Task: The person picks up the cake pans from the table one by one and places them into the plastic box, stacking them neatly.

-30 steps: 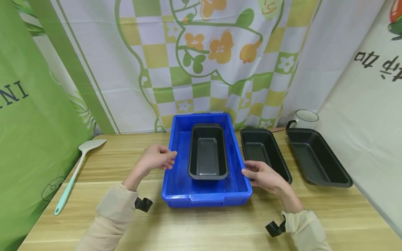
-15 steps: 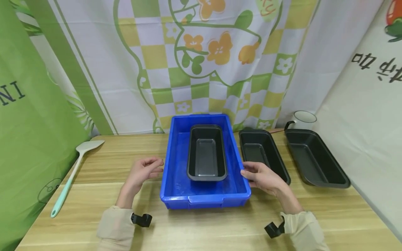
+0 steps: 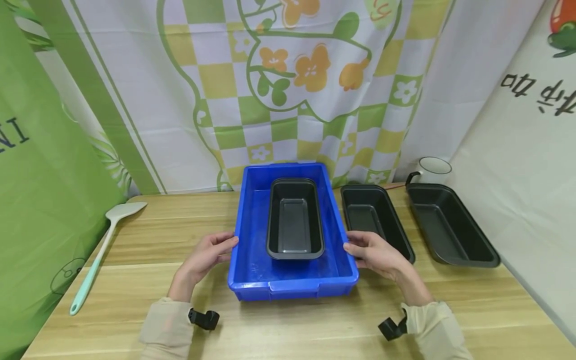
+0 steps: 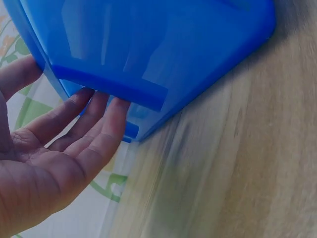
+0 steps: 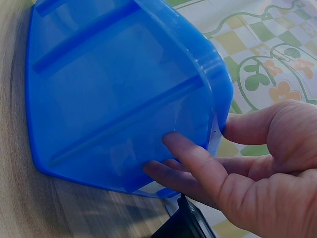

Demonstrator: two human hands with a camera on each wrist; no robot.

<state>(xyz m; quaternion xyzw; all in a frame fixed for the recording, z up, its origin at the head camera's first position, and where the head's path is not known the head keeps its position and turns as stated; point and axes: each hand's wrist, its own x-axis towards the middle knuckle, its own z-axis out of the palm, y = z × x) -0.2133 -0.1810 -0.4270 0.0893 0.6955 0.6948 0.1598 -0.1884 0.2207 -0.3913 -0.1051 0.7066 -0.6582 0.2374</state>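
A blue plastic bin (image 3: 254,255) stands at the middle of the table with a dark loaf pan (image 3: 294,225) inside it. My left hand (image 3: 209,255) holds the bin's left rim, thumb at the top edge. In the left wrist view, the fingers (image 4: 116,116) reach up beneath a ledge on the bin's outer wall. On the opposite side my right hand (image 3: 375,254) grips the right rim. The right wrist view shows its thumb at the rim and the fingers (image 5: 198,163) against the outer wall.
Two more dark loaf pans, a nearer pan (image 3: 380,215) beside the bin and a farther pan (image 3: 452,225), lie to the right. Behind them is a white mug (image 3: 433,171). A turquoise-handled spatula (image 3: 92,270) lies at far left. Patterned curtains (image 3: 288,100) enclose the table (image 3: 292,330).
My left hand has moved from over the bin's left rim, out to the left and down, then back in to take hold of that rim. My right hand keeps its place.
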